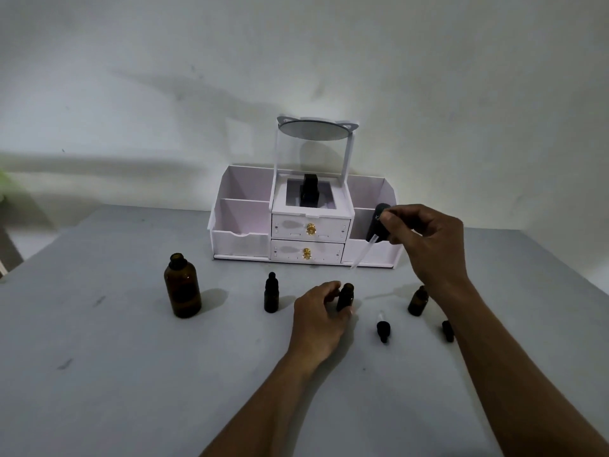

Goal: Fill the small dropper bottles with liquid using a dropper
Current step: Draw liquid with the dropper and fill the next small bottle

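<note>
While bracing the small open bottle (345, 296) with the left hand (318, 311), holding the dropper (374, 230) over it in the right hand (428, 240).
Standing mid-tabletop (131, 374), gripped by curled left fingers (331, 286) round its body; pinching the dropper's black bulb between right fingers (395, 214), glass tube slanting down toward the mouth, tip not yet in. Judged light and tippy, so hold low; thin glass tube likely brittle and slick when wet, so take by the bulb, squeeze gently. Well apart at left, the large amber bottle (182, 286).
</note>
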The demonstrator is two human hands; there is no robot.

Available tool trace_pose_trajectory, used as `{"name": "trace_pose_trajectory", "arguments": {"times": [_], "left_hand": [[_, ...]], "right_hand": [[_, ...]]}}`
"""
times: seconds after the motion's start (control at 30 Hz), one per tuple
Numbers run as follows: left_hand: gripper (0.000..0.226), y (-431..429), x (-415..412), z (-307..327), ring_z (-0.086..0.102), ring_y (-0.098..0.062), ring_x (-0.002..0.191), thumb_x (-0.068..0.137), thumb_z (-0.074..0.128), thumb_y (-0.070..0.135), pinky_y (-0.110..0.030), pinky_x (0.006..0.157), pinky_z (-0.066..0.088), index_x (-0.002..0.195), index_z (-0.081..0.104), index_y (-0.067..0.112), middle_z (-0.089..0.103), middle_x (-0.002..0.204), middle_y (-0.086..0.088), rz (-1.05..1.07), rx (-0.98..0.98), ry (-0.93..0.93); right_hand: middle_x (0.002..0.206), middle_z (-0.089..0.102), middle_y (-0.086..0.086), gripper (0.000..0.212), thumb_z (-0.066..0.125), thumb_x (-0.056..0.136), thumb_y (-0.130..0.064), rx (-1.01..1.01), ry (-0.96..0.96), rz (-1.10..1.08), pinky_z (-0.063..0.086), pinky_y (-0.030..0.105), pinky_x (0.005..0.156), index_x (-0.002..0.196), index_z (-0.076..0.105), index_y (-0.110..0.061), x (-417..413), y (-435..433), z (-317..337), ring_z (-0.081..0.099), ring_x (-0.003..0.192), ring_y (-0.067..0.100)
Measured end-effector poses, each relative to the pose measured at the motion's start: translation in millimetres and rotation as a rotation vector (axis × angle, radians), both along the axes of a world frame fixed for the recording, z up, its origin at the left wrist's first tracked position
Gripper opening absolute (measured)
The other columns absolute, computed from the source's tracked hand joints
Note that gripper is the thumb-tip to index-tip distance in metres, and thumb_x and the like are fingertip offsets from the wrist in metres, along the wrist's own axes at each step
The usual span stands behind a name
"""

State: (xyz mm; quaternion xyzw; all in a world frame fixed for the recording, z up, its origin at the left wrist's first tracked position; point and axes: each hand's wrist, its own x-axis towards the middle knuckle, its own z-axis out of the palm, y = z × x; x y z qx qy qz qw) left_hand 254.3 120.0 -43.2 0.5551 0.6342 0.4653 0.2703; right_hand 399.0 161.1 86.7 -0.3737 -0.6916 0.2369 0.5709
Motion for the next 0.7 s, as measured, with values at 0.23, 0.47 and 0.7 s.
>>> {"name": "trace_pose_trajectory", "arguments": {"times": [0.23, 0.47, 0.7], "left_hand": [[0.052, -36.7, -20.7, 3.6, 0.053, 0.002, 0.111, 0.083, 0.073, 0.029, -0.004, 0.088, 0.037, 0.132, 0.054, 0.029, 0.058, 0.128, 0.013, -0.059, -0.069, -0.061], [0.038, -103.4, -99.1, 2.4, 0.057, 0.01, 0.095, 0.079, 0.077, 0.029, 0.001, 0.075, 0.042, 0.113, 0.062, 0.036, 0.059, 0.105, 0.024, 0.092, -0.039, -0.088], [0.039, -136.0, -189.0, 6.7, 0.057, 0.007, 0.094, 0.077, 0.079, 0.029, -0.002, 0.071, 0.041, 0.11, 0.061, 0.036, 0.06, 0.104, 0.021, 0.478, 0.102, -0.053]], "right_hand": [[0.079, 0.077, -0.014, 0.014, 0.072, 0.089, -0.015, 0.015, 0.085, 0.068, 0.06, 0.03, 0.065, 0.088, 0.073, -0.029, -22.4, -13.4, 26.5, 0.075, 0.077, 0.017], [0.081, 0.078, -0.001, 0.009, 0.073, 0.088, -0.017, -0.008, 0.138, 0.198, 0.061, 0.031, 0.069, 0.09, 0.075, -0.025, -74.9, -25.4, 36.6, 0.076, 0.079, 0.021], [0.083, 0.079, -0.003, 0.011, 0.07, 0.09, -0.013, -0.043, 0.15, 0.371, 0.062, 0.031, 0.073, 0.091, 0.074, -0.024, -146.3, -39.5, 35.3, 0.077, 0.082, 0.019]]}}
